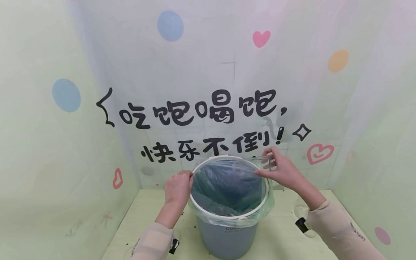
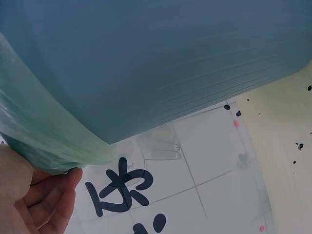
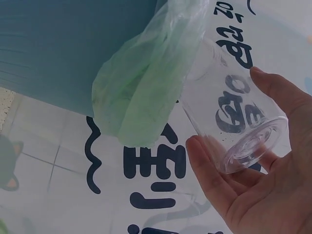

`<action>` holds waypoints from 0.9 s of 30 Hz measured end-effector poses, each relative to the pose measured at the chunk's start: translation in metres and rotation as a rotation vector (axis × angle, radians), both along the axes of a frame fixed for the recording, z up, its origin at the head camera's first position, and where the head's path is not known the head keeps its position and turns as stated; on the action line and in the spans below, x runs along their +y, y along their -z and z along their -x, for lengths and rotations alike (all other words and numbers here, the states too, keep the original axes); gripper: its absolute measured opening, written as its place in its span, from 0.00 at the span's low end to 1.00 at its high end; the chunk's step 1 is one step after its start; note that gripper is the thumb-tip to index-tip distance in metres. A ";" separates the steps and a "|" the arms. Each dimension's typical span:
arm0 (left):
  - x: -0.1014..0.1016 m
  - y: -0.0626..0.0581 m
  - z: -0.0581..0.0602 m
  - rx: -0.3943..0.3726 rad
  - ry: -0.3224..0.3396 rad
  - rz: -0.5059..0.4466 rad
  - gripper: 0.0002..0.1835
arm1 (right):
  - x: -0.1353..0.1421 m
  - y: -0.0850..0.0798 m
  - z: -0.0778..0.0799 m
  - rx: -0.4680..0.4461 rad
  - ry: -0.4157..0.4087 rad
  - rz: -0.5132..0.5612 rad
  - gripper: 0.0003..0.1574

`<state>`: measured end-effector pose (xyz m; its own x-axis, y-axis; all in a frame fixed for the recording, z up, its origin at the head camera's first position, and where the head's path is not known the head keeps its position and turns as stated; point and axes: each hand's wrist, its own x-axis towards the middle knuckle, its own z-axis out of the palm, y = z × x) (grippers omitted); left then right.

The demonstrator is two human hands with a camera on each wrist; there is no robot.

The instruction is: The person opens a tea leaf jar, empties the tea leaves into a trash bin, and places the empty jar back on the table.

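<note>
A grey-blue trash bin [image 1: 227, 236] stands on the table, lined with a translucent green bag [image 1: 270, 205] folded over its white rim ring [image 1: 227, 217]. My left hand [image 1: 177, 186] grips the left side of the rim; in the left wrist view its curled fingers [image 2: 53, 202] lie against the bag's edge. At the bin's right side my right hand [image 1: 281, 169] holds a clear, see-through cup [image 3: 234, 112], thumb on one side and fingers on the other. The cup lies tilted, its base towards my palm and its mouth end at the bag-covered rim.
Small dark specks [image 2: 300, 146] dot the pale table [image 1: 286, 238]. Behind the bin hangs a printed backdrop [image 1: 201, 72] with black lettering, and side panels rise left and right. A small black piece [image 1: 302, 224] sits under the right sleeve.
</note>
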<state>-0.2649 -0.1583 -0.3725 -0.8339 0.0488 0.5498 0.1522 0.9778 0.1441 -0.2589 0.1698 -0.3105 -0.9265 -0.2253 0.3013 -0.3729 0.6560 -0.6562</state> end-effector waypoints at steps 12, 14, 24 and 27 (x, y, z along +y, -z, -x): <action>0.000 0.001 0.001 0.007 0.005 -0.012 0.05 | 0.002 0.002 0.000 0.055 0.104 0.019 0.37; 0.000 0.001 0.002 0.007 0.007 -0.014 0.05 | 0.003 0.002 0.000 0.050 0.118 0.040 0.38; -0.001 0.001 0.002 0.022 0.008 -0.005 0.05 | 0.009 0.003 0.002 0.074 0.134 0.135 0.42; 0.000 0.001 0.002 0.025 0.010 -0.004 0.05 | 0.010 0.003 0.002 0.080 0.142 0.137 0.44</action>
